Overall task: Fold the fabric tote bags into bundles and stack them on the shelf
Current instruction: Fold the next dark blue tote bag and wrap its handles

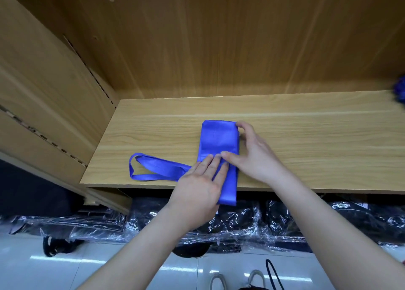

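Blue tote bag (219, 138) | narrow folded strip, middle of shelf (306, 136) front edge, near end overhanging, handles (153, 169) trailing left | likely light, soft, slick; best pinched at fold edges | left hand (201, 180) flat, pressing strip | right hand (252, 154) gripping folded far end

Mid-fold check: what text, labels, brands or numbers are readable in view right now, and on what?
None can be read.
Bag: a tiny mark on its top panel, too small to read.
Packs under the shelf: only glare on the plastic wrap, no legible label.
Shelf: plain wood grain, no print.
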Tool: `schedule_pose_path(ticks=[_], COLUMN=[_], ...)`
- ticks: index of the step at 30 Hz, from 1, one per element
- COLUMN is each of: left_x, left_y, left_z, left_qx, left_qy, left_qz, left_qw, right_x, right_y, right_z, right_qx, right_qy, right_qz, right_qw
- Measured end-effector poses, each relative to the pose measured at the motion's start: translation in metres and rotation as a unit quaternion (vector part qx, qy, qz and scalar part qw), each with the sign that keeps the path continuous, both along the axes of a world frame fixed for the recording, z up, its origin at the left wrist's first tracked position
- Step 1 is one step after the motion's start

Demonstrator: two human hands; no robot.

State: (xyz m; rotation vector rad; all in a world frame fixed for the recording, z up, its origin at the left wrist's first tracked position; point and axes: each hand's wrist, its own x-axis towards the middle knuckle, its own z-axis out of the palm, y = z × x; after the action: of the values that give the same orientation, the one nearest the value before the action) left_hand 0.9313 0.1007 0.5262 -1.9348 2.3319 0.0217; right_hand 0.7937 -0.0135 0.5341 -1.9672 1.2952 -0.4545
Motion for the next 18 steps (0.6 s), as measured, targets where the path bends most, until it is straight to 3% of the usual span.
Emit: schedule_pose_path(ticks=[6,9,11,14,16,18], left_x=[0.003,0.016,0.029,0.042,0.04,0.033], left_y=[0.004,0.005,0.004,-0.002,-0.008,-0.015], left_z=[0.011,0.02,0.022,0.022,0.021,0.019], left_qx=[0.067,0.089,0.093,0.043,-0.02,-0.067], left_qy=[0.039,0.173,0.324,0.531,0.572,0.583], left_qz=[-0.018,-0.017,0.039,0.152,0.211,0.235], left_qw=[0.997,0.981,0.941,0.833,0.792,0.775], right_x=[0.021,0.02,0.019,0.015,0.014,0.015], right_y=[-0.03,-0.034,-0.031,-0.022,-0.018,-0.014], right_z=[0.005,0.006,0.003,-0.003,0.001,0.008], right_qx=[0.001,0.047,0.072,0.092,0.091,0.105], right_qy=[0.088,0.042,-0.024,-0.108,-0.134,-0.163], right_qz=[-0.003,-0.009,-0.012,-0.007,0.019,0.055], right_qw=[0.996,0.998,0.997,0.99,0.987,0.979])
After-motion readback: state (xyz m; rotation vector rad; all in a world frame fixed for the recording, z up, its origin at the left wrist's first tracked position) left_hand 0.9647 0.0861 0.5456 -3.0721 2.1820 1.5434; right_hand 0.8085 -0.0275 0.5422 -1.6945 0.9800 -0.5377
